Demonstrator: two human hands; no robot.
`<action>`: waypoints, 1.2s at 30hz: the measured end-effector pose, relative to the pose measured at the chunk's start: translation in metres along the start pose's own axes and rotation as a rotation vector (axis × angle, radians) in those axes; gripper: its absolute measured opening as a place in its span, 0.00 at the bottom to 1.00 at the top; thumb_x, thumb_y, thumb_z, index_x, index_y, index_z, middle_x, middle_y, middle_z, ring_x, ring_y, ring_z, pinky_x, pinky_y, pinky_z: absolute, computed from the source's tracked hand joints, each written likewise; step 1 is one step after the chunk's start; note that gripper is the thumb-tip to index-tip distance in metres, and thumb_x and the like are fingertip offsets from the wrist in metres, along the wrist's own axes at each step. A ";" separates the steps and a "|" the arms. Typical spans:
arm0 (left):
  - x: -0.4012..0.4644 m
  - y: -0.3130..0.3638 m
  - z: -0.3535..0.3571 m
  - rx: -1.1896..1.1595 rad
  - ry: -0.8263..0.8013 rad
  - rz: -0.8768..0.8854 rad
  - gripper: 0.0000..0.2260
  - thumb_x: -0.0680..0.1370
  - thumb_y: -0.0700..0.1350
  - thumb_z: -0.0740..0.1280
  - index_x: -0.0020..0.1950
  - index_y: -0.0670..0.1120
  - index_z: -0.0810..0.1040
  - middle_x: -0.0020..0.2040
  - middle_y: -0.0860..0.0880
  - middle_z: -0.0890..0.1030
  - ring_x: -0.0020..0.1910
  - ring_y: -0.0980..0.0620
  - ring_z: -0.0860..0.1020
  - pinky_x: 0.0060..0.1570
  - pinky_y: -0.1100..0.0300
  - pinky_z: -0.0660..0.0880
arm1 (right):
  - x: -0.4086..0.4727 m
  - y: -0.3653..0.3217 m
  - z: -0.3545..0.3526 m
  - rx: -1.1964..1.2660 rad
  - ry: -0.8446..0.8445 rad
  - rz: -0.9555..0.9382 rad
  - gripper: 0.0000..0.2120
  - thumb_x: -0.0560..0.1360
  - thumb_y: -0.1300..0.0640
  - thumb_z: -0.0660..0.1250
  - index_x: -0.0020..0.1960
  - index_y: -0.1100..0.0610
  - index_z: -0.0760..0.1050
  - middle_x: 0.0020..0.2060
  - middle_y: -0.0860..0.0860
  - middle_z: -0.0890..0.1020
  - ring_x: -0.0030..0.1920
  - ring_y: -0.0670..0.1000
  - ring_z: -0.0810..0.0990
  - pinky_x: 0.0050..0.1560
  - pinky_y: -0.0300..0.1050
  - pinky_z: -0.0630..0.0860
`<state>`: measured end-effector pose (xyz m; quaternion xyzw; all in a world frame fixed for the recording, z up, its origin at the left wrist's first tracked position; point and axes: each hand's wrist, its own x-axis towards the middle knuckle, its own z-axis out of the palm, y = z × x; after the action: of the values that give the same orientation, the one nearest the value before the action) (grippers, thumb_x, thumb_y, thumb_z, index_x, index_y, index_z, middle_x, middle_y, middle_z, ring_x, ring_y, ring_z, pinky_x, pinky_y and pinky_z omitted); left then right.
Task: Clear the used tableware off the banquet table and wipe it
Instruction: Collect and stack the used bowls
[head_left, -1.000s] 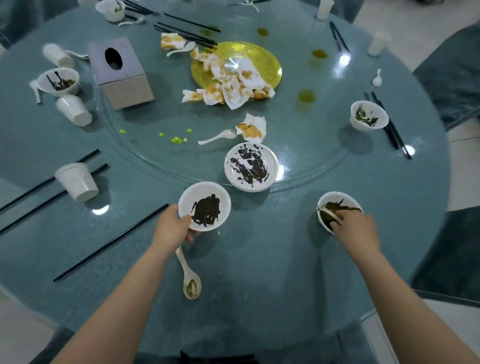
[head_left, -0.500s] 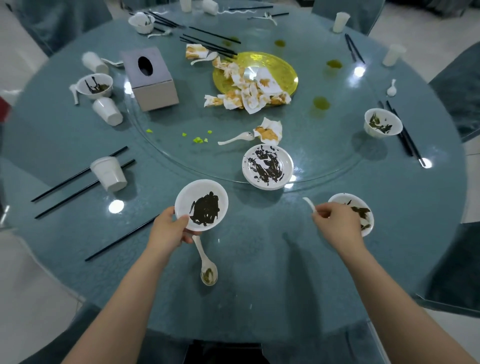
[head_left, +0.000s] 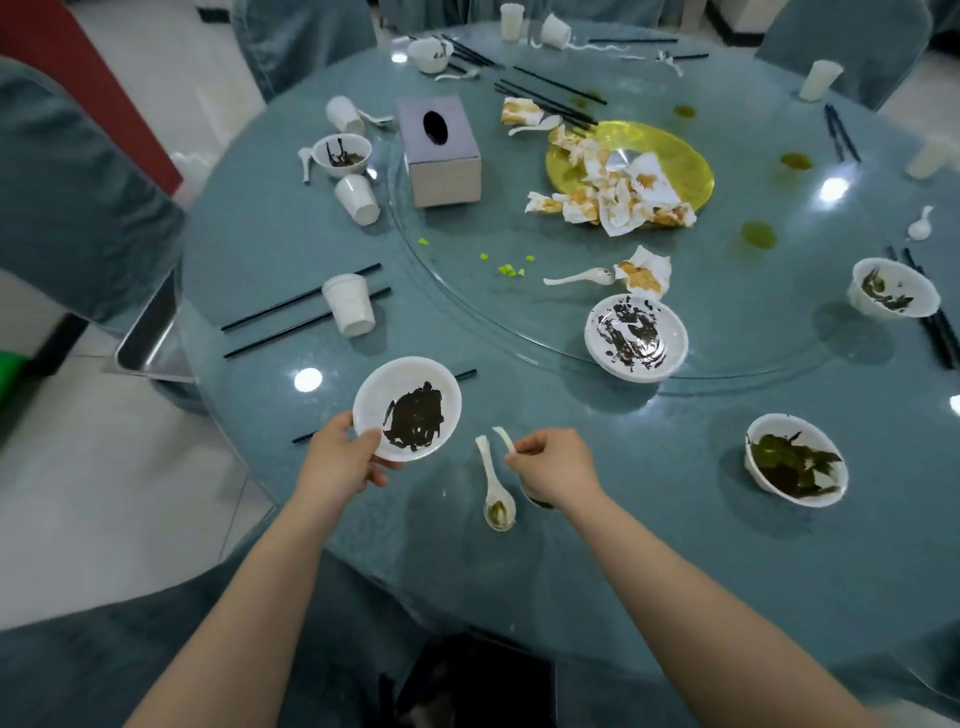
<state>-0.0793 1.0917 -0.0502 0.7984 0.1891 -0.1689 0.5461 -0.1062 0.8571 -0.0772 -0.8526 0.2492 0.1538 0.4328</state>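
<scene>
A spoon (head_left: 506, 441) has been carried from the bowl (head_left: 796, 460) by the pinching right hand (head_left: 555, 469) to the tabletop's near edge (collecting underway); the plate (head_left: 407, 408) is gripped by the left hand (head_left: 340, 460).

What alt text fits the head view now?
A person's left hand holds a sauce-smeared white plate while the right hand pinches a white spoon above a littered round table; another spoon lies between them.
</scene>
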 end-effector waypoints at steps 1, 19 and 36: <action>-0.002 -0.002 -0.006 -0.004 0.011 -0.002 0.12 0.77 0.39 0.59 0.59 0.48 0.72 0.31 0.46 0.84 0.21 0.54 0.73 0.24 0.62 0.65 | 0.001 -0.002 0.008 -0.018 -0.015 0.004 0.07 0.67 0.56 0.70 0.31 0.52 0.80 0.29 0.48 0.81 0.36 0.51 0.81 0.32 0.36 0.72; -0.013 0.000 0.006 0.026 -0.074 0.021 0.11 0.78 0.39 0.59 0.59 0.48 0.72 0.30 0.46 0.83 0.21 0.53 0.73 0.23 0.63 0.65 | -0.001 0.056 -0.016 0.135 0.209 0.090 0.08 0.73 0.52 0.69 0.44 0.56 0.81 0.39 0.50 0.84 0.39 0.49 0.78 0.42 0.40 0.71; -0.007 0.019 0.078 0.035 -0.204 0.054 0.11 0.78 0.39 0.60 0.59 0.48 0.73 0.31 0.45 0.83 0.20 0.54 0.72 0.25 0.62 0.65 | 0.002 0.166 -0.150 1.085 0.564 0.602 0.18 0.80 0.45 0.58 0.41 0.58 0.71 0.34 0.55 0.79 0.29 0.51 0.74 0.27 0.41 0.67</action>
<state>-0.0814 1.0114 -0.0581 0.7911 0.1079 -0.2380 0.5531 -0.1904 0.6514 -0.1016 -0.4158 0.6209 -0.1073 0.6558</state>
